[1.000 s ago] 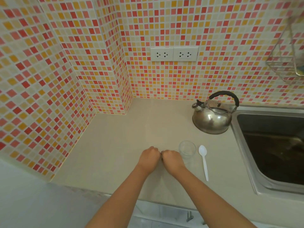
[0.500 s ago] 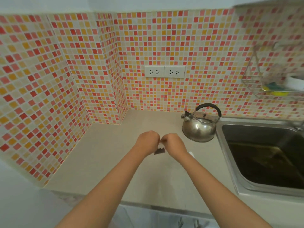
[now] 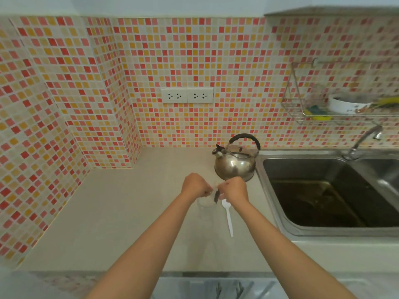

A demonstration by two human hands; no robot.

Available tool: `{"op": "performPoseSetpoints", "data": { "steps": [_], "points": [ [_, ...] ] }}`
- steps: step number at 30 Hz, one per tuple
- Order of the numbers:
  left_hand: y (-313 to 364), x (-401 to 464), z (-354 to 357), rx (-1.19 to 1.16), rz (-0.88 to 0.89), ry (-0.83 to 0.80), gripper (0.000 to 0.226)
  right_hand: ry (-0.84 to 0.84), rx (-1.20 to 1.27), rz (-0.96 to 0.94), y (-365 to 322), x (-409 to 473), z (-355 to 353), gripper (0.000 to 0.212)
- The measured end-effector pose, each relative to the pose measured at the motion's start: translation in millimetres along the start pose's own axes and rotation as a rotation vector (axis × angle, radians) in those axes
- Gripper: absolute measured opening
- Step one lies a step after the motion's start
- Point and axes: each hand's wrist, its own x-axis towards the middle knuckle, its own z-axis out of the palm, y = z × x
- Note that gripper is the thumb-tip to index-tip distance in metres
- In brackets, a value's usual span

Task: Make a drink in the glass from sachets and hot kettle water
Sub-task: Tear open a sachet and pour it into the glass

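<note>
Item: drink preparation, sachet stage. Left hand (image 3: 195, 185) and right hand (image 3: 234, 189): both raised together just above the glass (image 3: 205, 205), knuckles nearly touching, each grip closed in a pinch on one end of a small dark sachet (image 3: 216, 195) that hangs tilted between them. Change noted: a second ago both fists were down at counter (image 3: 121, 212) level beside the glass with no packet showing; half a second ago a dark corner showed between them; now the packet stands more upright over the glass mouth. Judged meaning: the sachet is being torn open or is about to be tipped; whether it is already open, or any powder has fallen, cannot be told. Glass: clear, upright on the counter directly beneath the grip, contents not discernible. Spoon (image 3: 228, 214): white plastic, lying flat just right of the glass and below the right hand, bowl toward the wall, untouched. Kettle (image 3: 235, 164): polished steel with black arched handle, standing beyond the grip toward the wall, spout to the left, next to the sink (image 3: 323, 190) edge; pouring not yet begun. Sink: steel basin to the right of the grip, tap (image 3: 364, 140) behind it. Farthest: double wall socket (image 3: 187, 95) on the mosaic tiles; wire rack (image 3: 336, 100) upper right, contents blurred.
</note>
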Motion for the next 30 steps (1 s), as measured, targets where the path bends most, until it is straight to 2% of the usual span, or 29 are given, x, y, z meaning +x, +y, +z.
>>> {"op": "performPoseSetpoints", "data": {
  "steps": [2, 5, 8, 21, 30],
  "points": [
    [2, 0, 5, -0.093, -0.021, -0.043, 0.014, -0.084, 0.158, 0.086, 1, 0, -2, 0.017],
    [2, 2, 10, -0.283, -0.051, -0.114, 0.018, -0.093, 0.235, 0.079, 2, 0, -4, 0.024],
    [1, 3, 14, -0.298, -0.035, -0.18, 0.023, -0.091, 0.226, 0.078, 2, -1, -7, 0.024],
    [-13, 10, 7, -0.592, -0.042, -0.281, 0.027, -0.279, 0.187, 0.085, -16, -4, -14, 0.025],
    [-20, 6, 0, -0.588, -0.022, -0.282, 0.029, -0.311, 0.18, 0.056, -16, -3, -8, 0.02]
  ]
}}
